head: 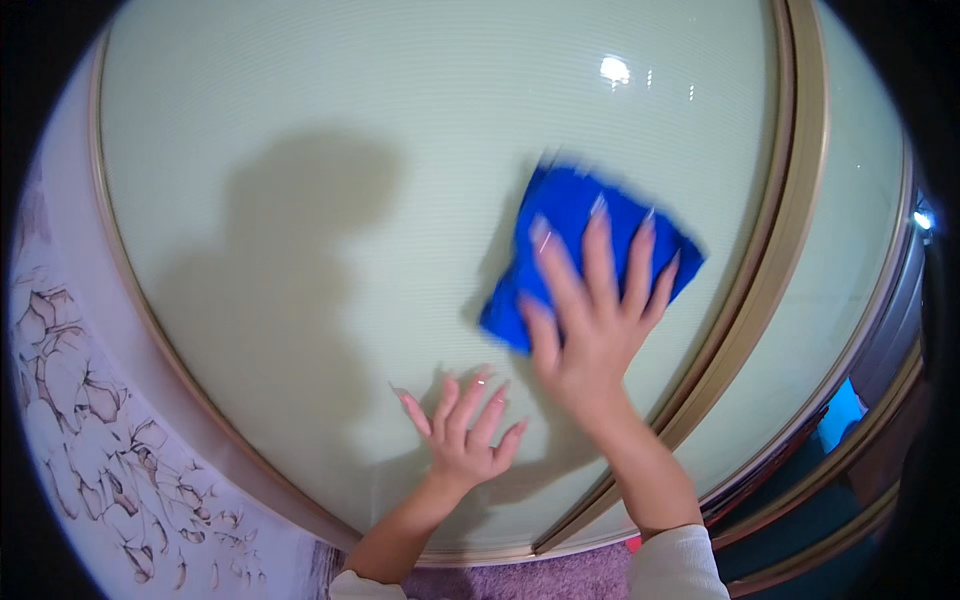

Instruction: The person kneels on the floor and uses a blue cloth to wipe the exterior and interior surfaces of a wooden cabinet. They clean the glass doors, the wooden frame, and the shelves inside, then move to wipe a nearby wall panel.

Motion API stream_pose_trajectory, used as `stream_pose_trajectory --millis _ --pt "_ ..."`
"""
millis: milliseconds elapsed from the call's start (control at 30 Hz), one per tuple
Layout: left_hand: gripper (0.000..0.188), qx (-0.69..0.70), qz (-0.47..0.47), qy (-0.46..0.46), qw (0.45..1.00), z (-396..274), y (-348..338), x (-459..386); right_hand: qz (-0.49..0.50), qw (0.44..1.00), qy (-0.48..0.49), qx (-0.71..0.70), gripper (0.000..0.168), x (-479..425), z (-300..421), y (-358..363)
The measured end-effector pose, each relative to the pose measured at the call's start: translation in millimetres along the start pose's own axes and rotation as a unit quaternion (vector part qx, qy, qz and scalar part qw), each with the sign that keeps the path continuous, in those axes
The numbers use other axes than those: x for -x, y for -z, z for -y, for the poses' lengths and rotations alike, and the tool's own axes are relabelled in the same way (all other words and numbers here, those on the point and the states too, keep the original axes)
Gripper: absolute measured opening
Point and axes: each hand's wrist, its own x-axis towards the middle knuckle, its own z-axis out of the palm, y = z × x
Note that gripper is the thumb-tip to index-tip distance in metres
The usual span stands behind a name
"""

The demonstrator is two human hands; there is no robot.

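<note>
A blue cloth [566,199] lies flat under my right hand [596,322], pressed against a glossy pale green door panel [450,150]. My right fingers are spread over the cloth, and both are slightly blurred. Lower and to the left, my left hand [469,435] has its fingers apart and holds nothing. It is at the panel's lower part; whether its fingertips touch the surface I cannot tell. Part of the cloth is hidden beneath my right palm and fingers.
A gold-brown vertical frame [787,217] borders the panel on the right, with a second pale panel [855,247] beyond it. Shelves with curved edges [817,502] stand at lower right. Flower-patterned wall covering [112,450] is at left, and a purple carpet [525,577] lies below.
</note>
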Motion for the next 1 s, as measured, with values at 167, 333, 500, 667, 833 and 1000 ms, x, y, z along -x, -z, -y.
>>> stream_pose_trajectory --millis 167,333,500,667,833,1000 --pt "0.042 -0.1 0.066 -0.008 0.993 34 33 28 0.036 0.995 0.088 -0.022 0.041 39 10 -5" --pt "0.038 -0.14 0.087 -0.042 0.985 57 48 18 -0.117 0.993 0.008 -0.007 0.041 -65 23 -10" --pt "0.039 -0.154 0.108 -0.059 0.98 78 65 31 0.012 0.997 0.064 -0.039 0.043 23 76 -28" --pt "0.041 -0.165 0.122 -0.084 0.975 90 74 28 -0.019 0.996 0.064 -0.063 0.047 -27 84 -26" --pt "0.042 -0.149 0.089 -0.071 0.982 95 80 20 -0.072 0.996 0.004 -0.054 0.043 -63 117 -33" --pt "0.041 -0.048 0.1 -0.071 0.991 121 95 39 -0.004 0.993 0.117 -0.033 0.044 23 143 -53"
